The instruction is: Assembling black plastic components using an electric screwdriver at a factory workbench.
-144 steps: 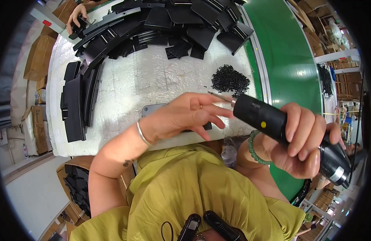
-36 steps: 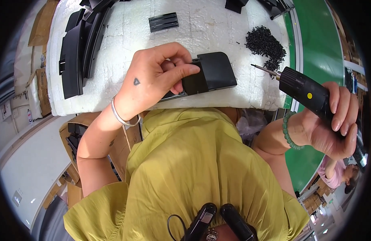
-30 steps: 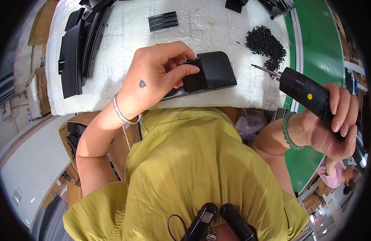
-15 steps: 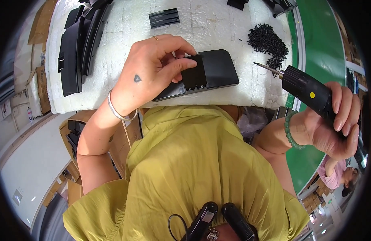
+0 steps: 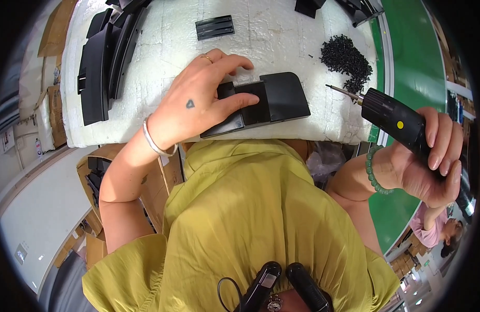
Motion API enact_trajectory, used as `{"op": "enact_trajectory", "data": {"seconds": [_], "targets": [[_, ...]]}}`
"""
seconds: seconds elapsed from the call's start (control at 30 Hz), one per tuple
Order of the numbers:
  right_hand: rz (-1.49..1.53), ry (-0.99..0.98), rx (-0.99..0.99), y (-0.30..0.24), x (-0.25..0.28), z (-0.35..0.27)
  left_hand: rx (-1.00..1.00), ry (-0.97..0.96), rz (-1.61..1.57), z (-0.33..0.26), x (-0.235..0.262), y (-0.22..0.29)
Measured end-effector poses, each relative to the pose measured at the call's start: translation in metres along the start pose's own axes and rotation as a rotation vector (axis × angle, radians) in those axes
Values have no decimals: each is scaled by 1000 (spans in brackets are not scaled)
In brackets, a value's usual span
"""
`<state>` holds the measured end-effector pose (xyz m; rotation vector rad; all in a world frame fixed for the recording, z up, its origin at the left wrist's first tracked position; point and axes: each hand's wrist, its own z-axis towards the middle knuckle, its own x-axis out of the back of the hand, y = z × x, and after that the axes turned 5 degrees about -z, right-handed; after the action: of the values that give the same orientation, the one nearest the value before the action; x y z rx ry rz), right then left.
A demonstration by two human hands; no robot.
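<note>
A black plastic housing (image 5: 287,99) with a recessed middle section lies near the front edge of the foam-covered table. My left hand (image 5: 206,91) is over its left part, with the thumb stretched out onto the dark recessed section. The index finger reaches past the housing's far edge, apart from the thumb, and the hand grips nothing. My right hand (image 5: 437,156) is wrapped round a black electric screwdriver (image 5: 393,117), held up to the right of the housing. The screwdriver's bit points left, close to a pile of small black screws (image 5: 346,60).
Long black plastic parts (image 5: 97,73) are stacked at the table's far left. A small ribbed black piece (image 5: 214,27) lies at the back, with more black parts (image 5: 308,6) at the far right. Beyond the right edge runs a green surface (image 5: 419,62). A person in pink (image 5: 430,226) is at lower right.
My left thumb and index finger have spread from a pinch, and the thumb has come down onto the housing. The housing has shifted slightly toward me. My right hand has barely moved.
</note>
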<state>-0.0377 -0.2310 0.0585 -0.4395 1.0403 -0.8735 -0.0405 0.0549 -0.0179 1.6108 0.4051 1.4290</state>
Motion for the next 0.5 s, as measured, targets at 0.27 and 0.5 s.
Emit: {"op": "enact_trajectory", "data": {"seconds": [0.27,0.5], "targets": [[-51,-166,117,2,-3,-2,133,-312,239,12,16,16],[-32,-174,140,1,1,-3,86,-431,268,11,16,17]]}}
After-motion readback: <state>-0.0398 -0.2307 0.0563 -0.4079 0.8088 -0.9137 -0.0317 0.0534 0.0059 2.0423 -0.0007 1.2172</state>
